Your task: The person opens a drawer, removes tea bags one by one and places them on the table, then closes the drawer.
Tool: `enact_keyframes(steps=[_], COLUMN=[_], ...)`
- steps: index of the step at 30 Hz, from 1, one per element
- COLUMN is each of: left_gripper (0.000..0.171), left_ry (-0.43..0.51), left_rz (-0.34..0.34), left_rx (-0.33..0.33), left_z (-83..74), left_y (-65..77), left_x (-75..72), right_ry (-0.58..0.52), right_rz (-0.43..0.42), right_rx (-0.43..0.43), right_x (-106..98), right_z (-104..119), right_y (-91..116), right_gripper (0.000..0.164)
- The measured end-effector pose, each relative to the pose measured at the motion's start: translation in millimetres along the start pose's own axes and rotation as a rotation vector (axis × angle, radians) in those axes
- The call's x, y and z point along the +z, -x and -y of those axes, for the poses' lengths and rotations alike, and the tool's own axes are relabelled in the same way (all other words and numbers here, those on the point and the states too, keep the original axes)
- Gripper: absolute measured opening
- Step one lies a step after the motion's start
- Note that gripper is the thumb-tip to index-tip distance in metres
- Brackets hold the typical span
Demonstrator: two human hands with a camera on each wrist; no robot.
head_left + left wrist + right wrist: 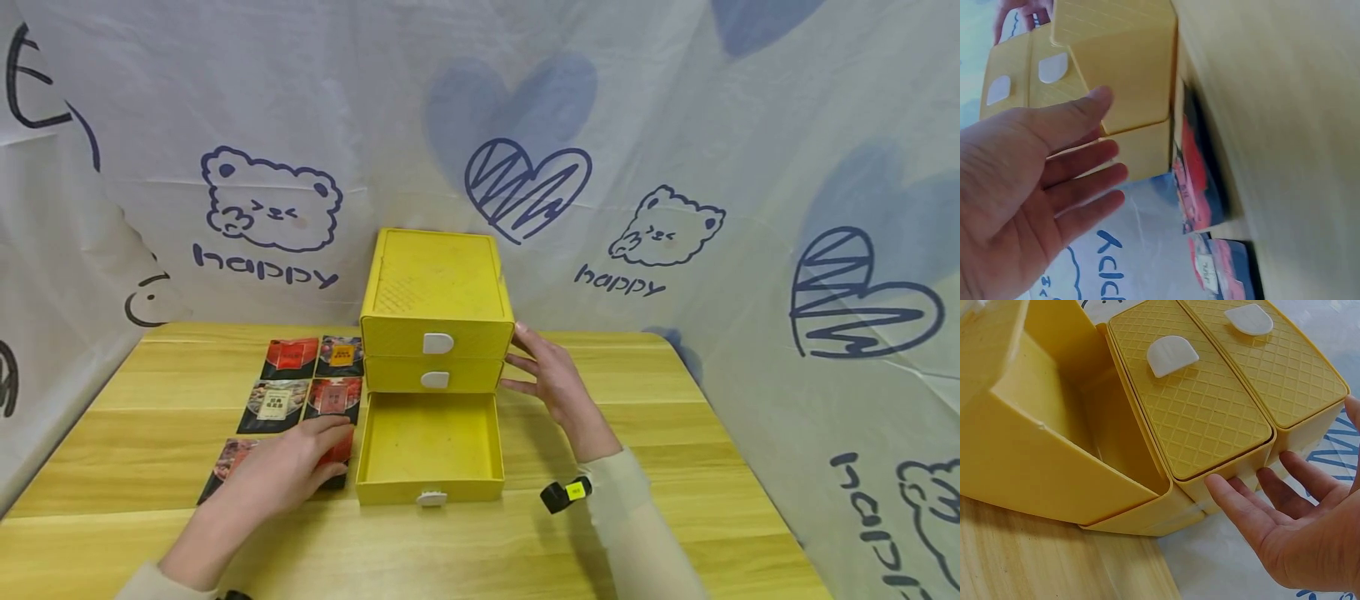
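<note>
A yellow three-drawer storage box [438, 279] stands on the table, its bottom drawer [429, 442] pulled out and the bare floor of that drawer in view. At its right side my right hand [558, 390] rests its spread fingertips along the wall, as the right wrist view also shows. Left of the drawer, my left hand [288, 462] hovers palm-in over a red and black packet [341, 450], covering part of it. In the left wrist view its fingers [1094, 156] are loosely extended beside the drawer and hold nothing.
Several more flat food packets lie in two columns left of the box, among them a cream-labelled packet [273, 404] and an orange-labelled packet [341, 357]. A printed white cloth [405, 125] hangs behind and around the wooden table [637, 400].
</note>
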State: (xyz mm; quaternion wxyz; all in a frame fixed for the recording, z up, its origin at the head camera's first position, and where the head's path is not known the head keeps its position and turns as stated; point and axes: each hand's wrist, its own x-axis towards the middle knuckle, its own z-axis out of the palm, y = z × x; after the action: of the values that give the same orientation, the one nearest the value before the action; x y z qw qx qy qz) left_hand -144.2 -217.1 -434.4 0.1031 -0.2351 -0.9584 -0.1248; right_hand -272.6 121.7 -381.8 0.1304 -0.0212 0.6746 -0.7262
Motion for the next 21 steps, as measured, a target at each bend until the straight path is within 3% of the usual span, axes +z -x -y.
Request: enact_keyframes(steps=[3,7,13,17,21], left_gripper=[0.044,0.044,0.041,0.023,0.035], left_ry=[-0.024,-0.043,-0.056,-0.057,-0.064], left_rz=[-0.128,-0.242,-0.353,-0.412,-0.458], left_rx=[0.074,0.137,0.287,0.406,0.508], left_z=[-4.0,-11.5,-25.4,-36.3,-49.0], left_y=[-2.6,-7.0,-17.0,-23.5,-28.1], left_x=[-2.2,-5.9,-8.0,-3.9,1.3], right_ry=[0.000,0.003,0.004,0.002,-0.007], right_rz=[-0.004,-0.008,-0.015,-0.015,-0.013], right_rx=[0.002,0.006,0.011,0.010,0.008], right_x=[0.3,0.3,0.9,1.2,1.8], right_z=[0.4,0.2,0.1,0.6,1.5], right_y=[0.2,0.2,0.1,0.6,2.3], right_gripper=[0.077,0.077,0.078,0.078,0.077])
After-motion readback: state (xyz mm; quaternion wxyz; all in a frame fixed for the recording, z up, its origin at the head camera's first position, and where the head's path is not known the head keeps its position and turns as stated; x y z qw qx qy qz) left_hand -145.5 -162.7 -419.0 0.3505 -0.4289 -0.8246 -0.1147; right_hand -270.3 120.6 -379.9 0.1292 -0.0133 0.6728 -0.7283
